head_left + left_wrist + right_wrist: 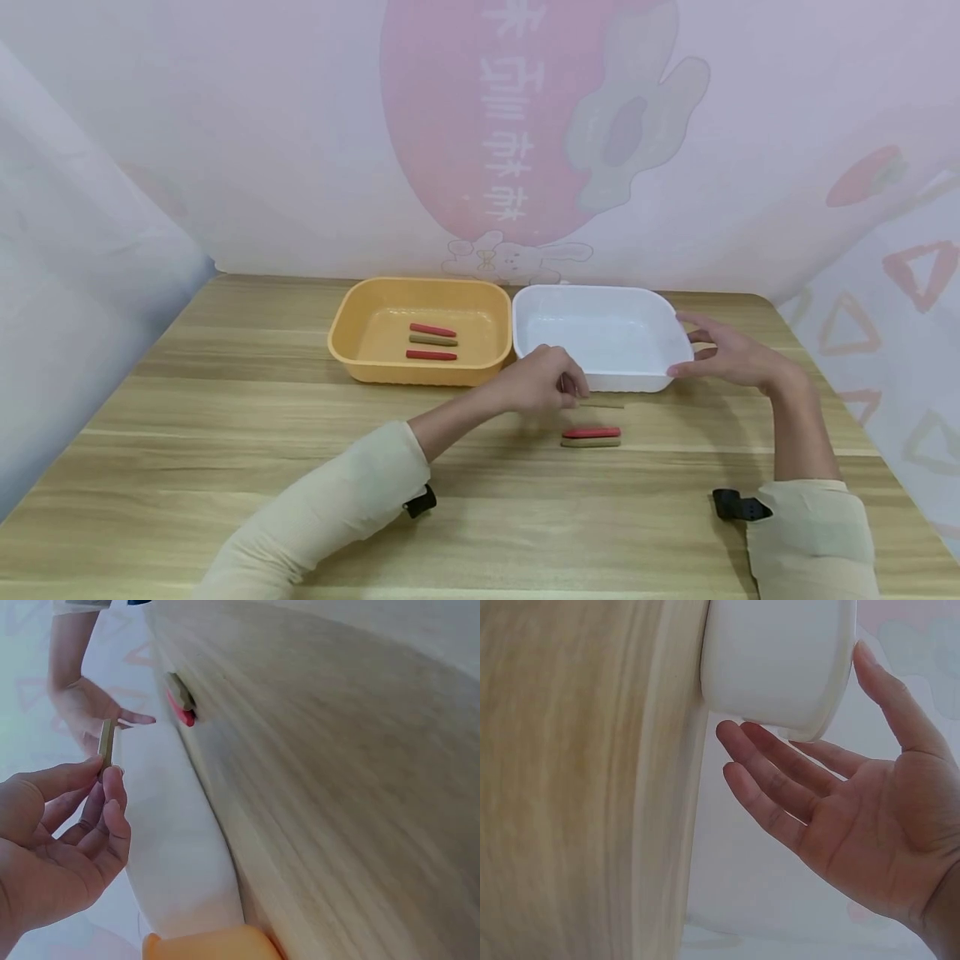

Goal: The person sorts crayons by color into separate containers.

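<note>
My left hand (pixel 542 382) pinches an olive-brown crayon (pixel 106 746) between thumb and fingertips, in front of the white bin (pixel 622 382). In the left wrist view this crayon's six-sided shaft sticks up from the fingertips. My right hand (pixel 731 354) is at the right end of the white bin, fingers spread along the outer wall. The right wrist view has its thumb at the rim. On the table below my left hand, a red crayon (pixel 592 432) and an olive-brown crayon (pixel 591 444) lie side by side.
Left of the white bin and close against it stands an orange bin (pixel 420 374), with two red crayons and one olive-brown crayon inside. Both bins sit near the back edge of the wood-grain table (pixel 525 533). A printed white curtain (pixel 300 167) hangs behind.
</note>
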`<state>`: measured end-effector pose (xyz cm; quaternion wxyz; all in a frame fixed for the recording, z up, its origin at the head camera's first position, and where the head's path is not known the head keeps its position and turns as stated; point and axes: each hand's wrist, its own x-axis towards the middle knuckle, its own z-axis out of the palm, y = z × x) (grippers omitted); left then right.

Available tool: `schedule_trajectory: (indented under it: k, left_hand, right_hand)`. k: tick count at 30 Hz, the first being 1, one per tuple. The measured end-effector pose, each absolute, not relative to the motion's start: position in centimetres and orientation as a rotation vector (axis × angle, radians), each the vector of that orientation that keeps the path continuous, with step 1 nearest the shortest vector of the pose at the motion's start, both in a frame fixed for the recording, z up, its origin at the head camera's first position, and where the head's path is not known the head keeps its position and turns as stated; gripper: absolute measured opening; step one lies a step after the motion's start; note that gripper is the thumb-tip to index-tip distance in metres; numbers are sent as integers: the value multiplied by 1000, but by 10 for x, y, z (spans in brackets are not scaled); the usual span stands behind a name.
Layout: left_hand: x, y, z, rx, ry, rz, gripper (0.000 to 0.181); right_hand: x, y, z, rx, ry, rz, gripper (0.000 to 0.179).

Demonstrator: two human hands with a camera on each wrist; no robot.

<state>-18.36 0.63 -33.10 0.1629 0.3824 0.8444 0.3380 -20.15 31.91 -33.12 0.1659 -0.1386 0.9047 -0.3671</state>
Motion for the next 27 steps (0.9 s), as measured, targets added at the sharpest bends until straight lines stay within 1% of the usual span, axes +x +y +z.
schedule_trajectory:
  k: [11,27]
  left_hand:
    - [-192,7,-331,1033,2397,1122,10]
    - [-213,7,-327,861,2270,1382,9]
  right_hand:
    - [-200,319,-330,-414,2566,-1063,89]
    - [-199,319,-330,-449,2590,-1046,87]
